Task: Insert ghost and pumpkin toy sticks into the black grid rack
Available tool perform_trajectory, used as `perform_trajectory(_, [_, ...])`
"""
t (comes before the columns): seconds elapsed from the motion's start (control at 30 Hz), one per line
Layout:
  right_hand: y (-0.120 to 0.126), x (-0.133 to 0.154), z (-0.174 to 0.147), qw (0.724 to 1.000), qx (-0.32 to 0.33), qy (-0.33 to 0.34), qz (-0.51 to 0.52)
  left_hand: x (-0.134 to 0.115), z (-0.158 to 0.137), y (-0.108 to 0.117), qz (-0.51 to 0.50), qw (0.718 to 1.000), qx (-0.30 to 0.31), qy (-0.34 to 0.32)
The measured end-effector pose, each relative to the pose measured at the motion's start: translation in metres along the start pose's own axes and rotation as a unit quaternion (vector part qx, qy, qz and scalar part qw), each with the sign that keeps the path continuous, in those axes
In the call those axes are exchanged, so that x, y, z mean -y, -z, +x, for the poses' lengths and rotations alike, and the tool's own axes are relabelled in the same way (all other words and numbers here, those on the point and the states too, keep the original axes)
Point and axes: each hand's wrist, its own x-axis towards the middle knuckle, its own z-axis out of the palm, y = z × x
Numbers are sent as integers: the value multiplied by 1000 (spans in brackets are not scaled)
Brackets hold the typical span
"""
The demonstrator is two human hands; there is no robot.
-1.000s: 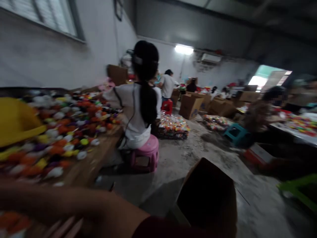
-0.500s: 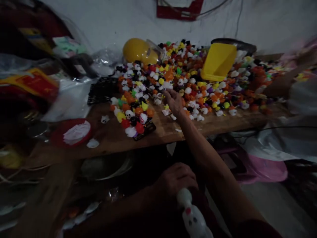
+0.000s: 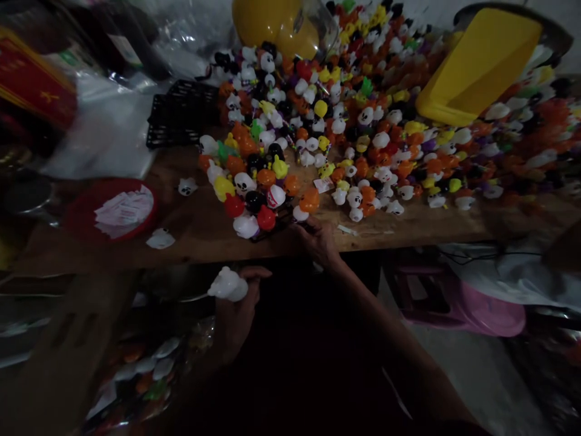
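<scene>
White plastic toy figure (image 3: 228,284), one: grasped in our left hand (image 3: 238,315), on our side of the black rack (image 3: 283,219); long axis roughly level, narrow end pointing left; presumably held aside to clear the rack. Right hand (image 3: 320,239): at the rack's near right corner, just below a white toy head (image 3: 301,213); whether gripping, we cannot tell. Coloured toy heads (image 3: 267,177): bunched over the rack, presumably slotted for order.

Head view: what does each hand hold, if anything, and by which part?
Left hand: a white figure, by one end, its other end jutting free. Right hand: at a small white piece; grip cannot be told.
</scene>
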Motion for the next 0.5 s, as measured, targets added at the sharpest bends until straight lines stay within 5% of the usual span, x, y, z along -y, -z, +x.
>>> perform_trajectory(0.17, [-10,-2,5,999,18,28,-24,-10,13,-13,20,999,-22,21])
perform_trajectory(0.5, [-10,-8,6,999,-35,-1,-12,-31,16,-31,21,998,46,-26])
